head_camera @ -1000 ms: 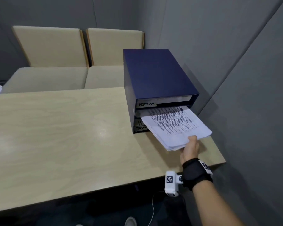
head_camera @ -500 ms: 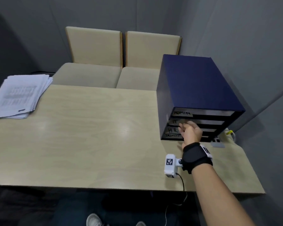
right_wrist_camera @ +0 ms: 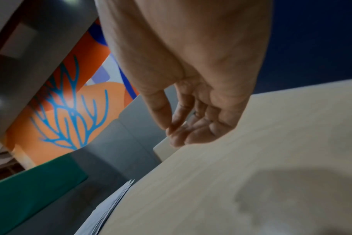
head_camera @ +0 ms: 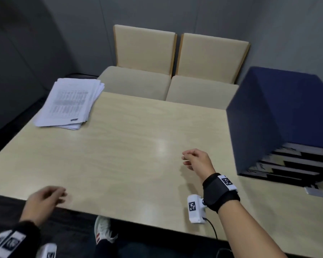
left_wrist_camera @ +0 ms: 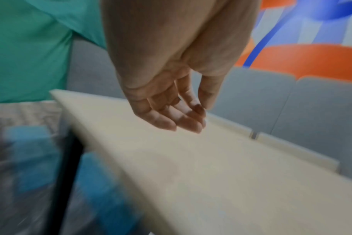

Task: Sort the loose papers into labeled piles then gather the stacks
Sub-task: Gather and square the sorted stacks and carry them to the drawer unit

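Observation:
A stack of printed papers (head_camera: 69,104) lies at the table's far left corner; its edge (right_wrist_camera: 110,209) shows in the right wrist view. A dark blue sorter box (head_camera: 280,116) with labelled slots stands on the right of the table. My right hand (head_camera: 193,160) hovers over the middle of the table, left of the box, fingers loosely curled and holding nothing (right_wrist_camera: 183,128). At the near left edge of the table, my left hand (head_camera: 47,197) hangs with relaxed fingers (left_wrist_camera: 179,117) and is empty.
The light wooden table (head_camera: 131,151) fills the middle of the head view. Two beige chairs (head_camera: 175,67) stand behind its far edge. Grey walls close in on the left and right. A shoe (head_camera: 103,229) shows below the near edge.
My right hand let go of the papers it slid into the box, then drew back left over the table. My left hand has come into view. The head turned left.

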Demonstrator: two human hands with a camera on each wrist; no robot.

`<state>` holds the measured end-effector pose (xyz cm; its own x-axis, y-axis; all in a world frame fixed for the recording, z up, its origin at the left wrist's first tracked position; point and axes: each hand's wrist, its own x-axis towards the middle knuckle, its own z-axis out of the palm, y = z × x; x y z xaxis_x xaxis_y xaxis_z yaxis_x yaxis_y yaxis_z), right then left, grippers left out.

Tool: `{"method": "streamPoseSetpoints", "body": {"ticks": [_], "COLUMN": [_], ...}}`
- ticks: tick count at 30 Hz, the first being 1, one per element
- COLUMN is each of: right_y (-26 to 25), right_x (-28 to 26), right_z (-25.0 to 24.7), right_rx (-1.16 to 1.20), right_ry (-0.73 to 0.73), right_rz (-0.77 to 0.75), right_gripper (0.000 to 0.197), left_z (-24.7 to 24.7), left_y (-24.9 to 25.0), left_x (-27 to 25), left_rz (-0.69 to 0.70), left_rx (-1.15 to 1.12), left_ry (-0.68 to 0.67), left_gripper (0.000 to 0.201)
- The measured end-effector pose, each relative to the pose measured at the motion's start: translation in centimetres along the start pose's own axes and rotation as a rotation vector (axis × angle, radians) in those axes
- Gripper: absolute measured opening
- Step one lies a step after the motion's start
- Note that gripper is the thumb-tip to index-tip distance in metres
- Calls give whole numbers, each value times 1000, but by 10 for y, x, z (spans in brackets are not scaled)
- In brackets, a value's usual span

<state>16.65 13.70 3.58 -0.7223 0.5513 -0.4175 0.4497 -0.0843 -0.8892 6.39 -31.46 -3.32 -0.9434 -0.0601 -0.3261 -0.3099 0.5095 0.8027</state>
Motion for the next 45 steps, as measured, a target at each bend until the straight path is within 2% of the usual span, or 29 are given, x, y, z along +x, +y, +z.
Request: {"method": "streamPoseSetpoints", "body": {"ticks": [1, 4, 8, 11, 14, 19, 21, 25, 28, 30, 31, 33, 35, 37, 38, 40, 41, 43, 45], "right_y": [-8, -36, -69, -91, -110, -126, -128, -124, -127, -127, -126, -130, -128, -128, -128, -130, -132, -128, -123], "right_x": [8, 37, 83, 107, 124, 165, 183, 218, 231, 236, 240, 241, 246, 246, 242, 230, 222, 207, 194], "right_z": [24, 102, 222, 300, 355, 417, 434, 460, 474, 480, 482, 483, 482, 479, 477, 466, 459, 441, 424], "right_rx": [-22, -69, -133, -164, -193, -268, -267, -199, 29, 46, -6, -195, -389, -425, -381, -264, -220, -203, -245], "right_ry": [-27, -60, -115, -180, -226, -195, -160, -126, -123, -76, -62, -58, -53, -95, -149, -244, -285, -359, -420], "right_rz": [6, 3, 15, 46, 90, 113, 144, 240, 336, 337, 312, 275, 216, 169, 156, 140, 139, 188, 262], "right_gripper": [11, 14, 9, 8, 7, 7, 5, 57, 61, 74, 69, 39, 29, 19, 16, 27, 36, 48, 46], "left_z": [-10, -46, -89, -107, -117, -122, -119, -110, -104, -98, -94, -86, -78, -75, -75, -73, -71, -66, -61], "left_y": [14, 41, 46, 55, 66, 81, 85, 94, 95, 95, 96, 98, 99, 103, 105, 109, 109, 105, 102], "left_x": [29, 119, 230, 287, 330, 389, 405, 425, 430, 427, 422, 413, 408, 409, 411, 414, 413, 408, 394], "left_rz": [22, 142, 165, 112, 87, 11, 6, 23, 4, -11, -25, -20, 21, -38, -96, -183, -207, -202, -115], "left_rx": [-59, -38, 87, 102, 165, 221, 194, 150, 150, 212, 244, 352, 387, 160, 0, -238, -272, -178, 63], "left_ry": [32, 90, 169, 179, 149, 13, -42, -78, -65, -107, -146, -225, -213, -126, -86, -72, -89, -148, -197], "left_gripper": [12, 10, 8, 25, 45, 65, 70, 73, 71, 58, 47, 30, 32, 30, 36, 50, 52, 44, 29]}}
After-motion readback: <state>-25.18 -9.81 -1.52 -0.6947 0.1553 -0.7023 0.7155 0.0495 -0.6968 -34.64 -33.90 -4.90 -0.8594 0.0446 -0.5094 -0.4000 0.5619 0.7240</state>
